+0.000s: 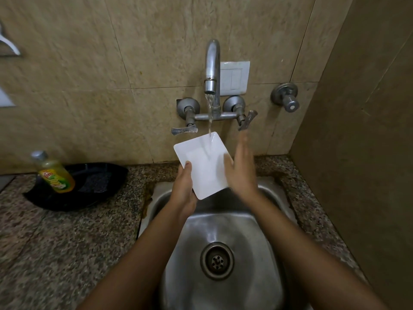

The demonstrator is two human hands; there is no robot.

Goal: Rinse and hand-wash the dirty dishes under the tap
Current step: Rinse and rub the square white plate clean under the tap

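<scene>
Where the granite tabletop (73,238) meets the wall at its back edge, left of the sink, one yellow-green dish-soap bottle (54,173) with a grey cap stands against the left part of one black pan (96,186). Whether the bottle is inside the pan or just in front of it cannot be told.

Over the back of the steel sink (225,222), the left hand (183,186) grips the one white rectangular plate (203,168) by its left long edge, thumb on the face and fingers curled behind. The plate is held in the air with its face tilted up. Its long axis runs from the wall towards the person, the far short edge pointing at the wall and slanted a little leftward.

One stream of water (210,117) falls from the single tap spout (211,66) onto that far end, between two lever handles.

The right hand (242,168), blurred, lies flat with straight fingers against the plate's right long edge, holding nothing. One drain (217,261) sits in the basin below.
</scene>
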